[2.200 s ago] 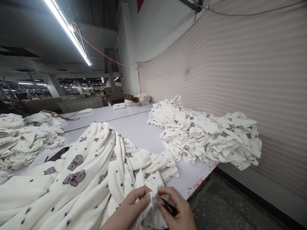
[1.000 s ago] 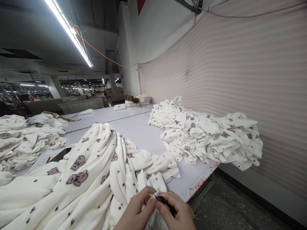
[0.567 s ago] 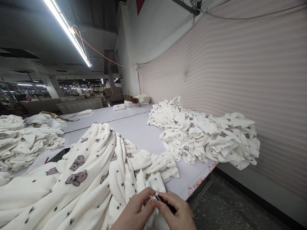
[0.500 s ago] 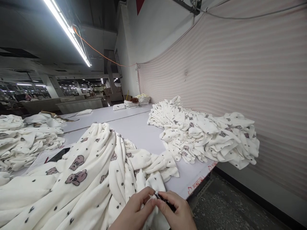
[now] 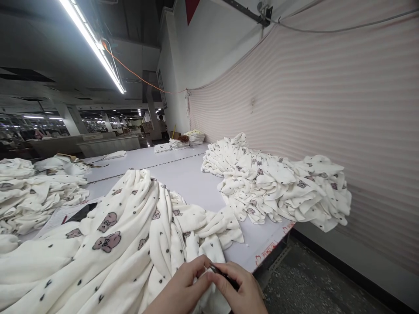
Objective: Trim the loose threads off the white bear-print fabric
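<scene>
My left hand (image 5: 188,283) is closed, thumb and fingers pinching the edge of a white fleece piece (image 5: 212,249) with small dark marks. Close against it, my right hand (image 5: 242,290) is wrapped around small black thread snips (image 5: 227,278), their tip at the pinched edge. The fingers partly hide both the snips and the fabric. To the left of my hands spreads a large heap of white fleece (image 5: 131,244) printed with brownish-pink bears.
A second fleece pile (image 5: 268,183) lies at the right, overhanging the table edge (image 5: 271,250). Another pile (image 5: 42,196) is at the far left, beside a black flat object (image 5: 83,211) on paper. Folded stacks (image 5: 195,137) stand at the back. A person (image 5: 162,125) is in the distance.
The tip of the snips has shifted slightly at the pinched edge. A small white scrap now shows on the table right of my hands. A distant person has come into view.
</scene>
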`<state>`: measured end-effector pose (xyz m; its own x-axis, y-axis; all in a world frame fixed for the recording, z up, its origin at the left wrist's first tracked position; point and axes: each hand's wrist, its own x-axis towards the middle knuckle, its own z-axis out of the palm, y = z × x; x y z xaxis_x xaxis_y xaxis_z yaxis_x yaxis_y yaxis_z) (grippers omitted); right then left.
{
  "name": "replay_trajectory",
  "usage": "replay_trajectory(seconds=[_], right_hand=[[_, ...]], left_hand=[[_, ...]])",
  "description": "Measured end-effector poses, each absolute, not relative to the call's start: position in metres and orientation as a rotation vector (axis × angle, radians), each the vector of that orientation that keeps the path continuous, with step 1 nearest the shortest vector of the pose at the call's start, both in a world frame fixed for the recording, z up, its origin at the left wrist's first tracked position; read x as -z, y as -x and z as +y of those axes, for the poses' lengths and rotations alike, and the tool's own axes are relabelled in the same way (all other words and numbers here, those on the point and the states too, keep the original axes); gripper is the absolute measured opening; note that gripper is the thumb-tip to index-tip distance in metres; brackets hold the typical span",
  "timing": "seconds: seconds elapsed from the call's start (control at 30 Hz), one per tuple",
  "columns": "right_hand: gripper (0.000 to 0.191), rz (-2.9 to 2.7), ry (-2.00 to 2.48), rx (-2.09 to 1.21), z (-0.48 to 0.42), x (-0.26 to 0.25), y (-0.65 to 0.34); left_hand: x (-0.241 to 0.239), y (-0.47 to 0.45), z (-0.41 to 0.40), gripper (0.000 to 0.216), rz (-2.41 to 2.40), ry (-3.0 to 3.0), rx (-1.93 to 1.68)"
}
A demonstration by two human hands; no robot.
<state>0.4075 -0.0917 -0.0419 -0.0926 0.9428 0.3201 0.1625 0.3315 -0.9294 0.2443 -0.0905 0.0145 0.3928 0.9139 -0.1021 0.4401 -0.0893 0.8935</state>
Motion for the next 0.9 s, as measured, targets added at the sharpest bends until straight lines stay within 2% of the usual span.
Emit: replay_trajectory(seconds=[0.3, 0.5, 0.67, 0.83, 0.9], right_hand=[[0.033, -1.48, 1.054, -0.922, -0.096, 0.054, -0.407], [0.041, -1.199, 1.062, -1.016, -0.1, 0.056, -0.411], [0.042, -1.062, 1.024, -1.063, -0.109, 0.038, -0.398], [0.036, -1.195, 0.962, -1.12, -0.102, 0.017, -0.368], [0.041, -1.207, 0.955, -1.17, -0.089, 0.015, -0.361]], left_hand=[[-0.015, -0.243, -0.095, 0.027, 1.241, -1.792, -0.606], [-0.028, -0.215, -0.098, 0.032, 1.241, -1.575, -0.901], [-0.034, -0.195, -0.106, 0.029, 1.092, -1.415, -0.959], [-0.02, -0.194, -0.102, 0.045, 1.065, -1.274, -1.002], [-0.018, -0.197, -0.097, 0.04, 1.025, -1.201, -1.063]])
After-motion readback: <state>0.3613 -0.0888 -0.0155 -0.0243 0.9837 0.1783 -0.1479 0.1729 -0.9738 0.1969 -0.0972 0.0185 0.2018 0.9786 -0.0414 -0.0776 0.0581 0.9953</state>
